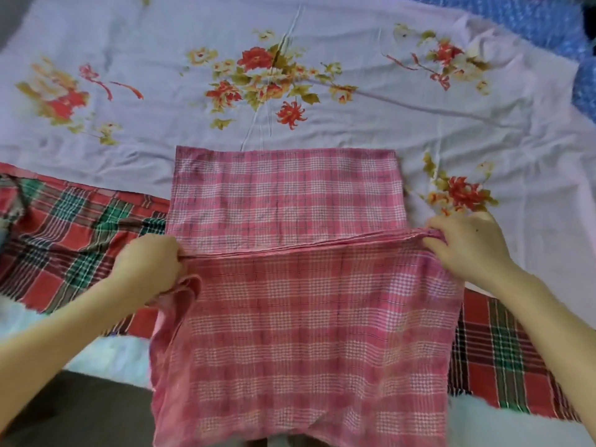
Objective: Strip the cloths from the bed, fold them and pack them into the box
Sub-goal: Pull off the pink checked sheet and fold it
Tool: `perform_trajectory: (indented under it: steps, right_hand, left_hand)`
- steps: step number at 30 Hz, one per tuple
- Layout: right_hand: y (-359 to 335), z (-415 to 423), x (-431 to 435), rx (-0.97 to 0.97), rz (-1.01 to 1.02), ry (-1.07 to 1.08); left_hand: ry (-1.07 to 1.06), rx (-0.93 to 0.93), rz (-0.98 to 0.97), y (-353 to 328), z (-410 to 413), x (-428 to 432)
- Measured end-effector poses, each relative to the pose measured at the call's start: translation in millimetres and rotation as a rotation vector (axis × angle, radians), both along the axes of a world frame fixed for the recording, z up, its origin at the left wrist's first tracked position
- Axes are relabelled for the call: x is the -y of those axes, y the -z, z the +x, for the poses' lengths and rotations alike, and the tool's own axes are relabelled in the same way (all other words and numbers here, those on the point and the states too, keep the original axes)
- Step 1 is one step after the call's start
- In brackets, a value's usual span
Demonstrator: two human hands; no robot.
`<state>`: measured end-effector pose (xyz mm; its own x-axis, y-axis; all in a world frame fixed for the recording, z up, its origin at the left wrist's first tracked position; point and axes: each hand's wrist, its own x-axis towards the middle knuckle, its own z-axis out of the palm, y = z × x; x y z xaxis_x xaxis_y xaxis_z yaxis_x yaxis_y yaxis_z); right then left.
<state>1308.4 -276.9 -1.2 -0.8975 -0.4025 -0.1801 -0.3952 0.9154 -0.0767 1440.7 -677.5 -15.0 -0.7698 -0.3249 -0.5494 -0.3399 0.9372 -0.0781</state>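
Observation:
A pink checked cloth [290, 195] lies across the near part of the bed, partly folded. Its far half is flat on the bed; its near half hangs over the bed's edge toward me. My left hand [151, 266] grips the layered fold edge at the cloth's left side. My right hand [467, 246] pinches the same fold edge at the right side. Under it lies a red and green plaid cloth [74, 240], which also shows at the right [503, 356]. The box is not in view.
A pale lilac sheet with red flower prints [290, 91] covers the bed beyond the cloths. A blue patterned fabric [532, 21] sits at the far right corner. Dark floor [80, 414] shows at the lower left.

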Motion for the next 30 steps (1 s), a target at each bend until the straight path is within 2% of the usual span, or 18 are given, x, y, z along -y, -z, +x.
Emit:
perform_trajectory:
  steps: [3, 5, 8, 10, 14, 19, 25, 27, 30]
  right_hand:
    - [-14, -27, 14, 0.069, -0.039, -0.010]
    - [-19, -48, 26, 0.059, -0.048, -0.014]
    - [-14, -90, 51, 0.031, 0.002, -0.022]
    - [-7, -118, 59, 0.024, 0.058, -0.016]
    - [15, -184, 72, -0.014, 0.201, 0.056]
    - [62, -231, 99, -0.047, 0.402, 0.044]
    - [120, -246, 124, -0.060, 0.487, 0.003]
    - [134, -228, 122, -0.115, 0.407, 0.018]
    - [141, -159, 111, -0.243, 0.116, 0.002]
  left_hand:
    - [-0.139, 0.072, 0.159, -10, -20, 50]
    - [-0.251, 0.056, 0.242, -5, -36, 73]
    - [-0.316, -0.053, 0.254, 12, -67, 95]
    - [-0.365, -0.193, 0.276, 21, -89, 99]
    - [-0.305, -0.455, 0.220, 28, -146, 115]
    - [-0.304, -0.444, 0.157, 63, -199, 127]
    - [-0.592, -0.478, 0.109, 137, -199, 142]
    - [-0.689, -0.519, 0.098, 151, -173, 141]
    - [-0.682, -0.662, 0.072, 152, -107, 119]
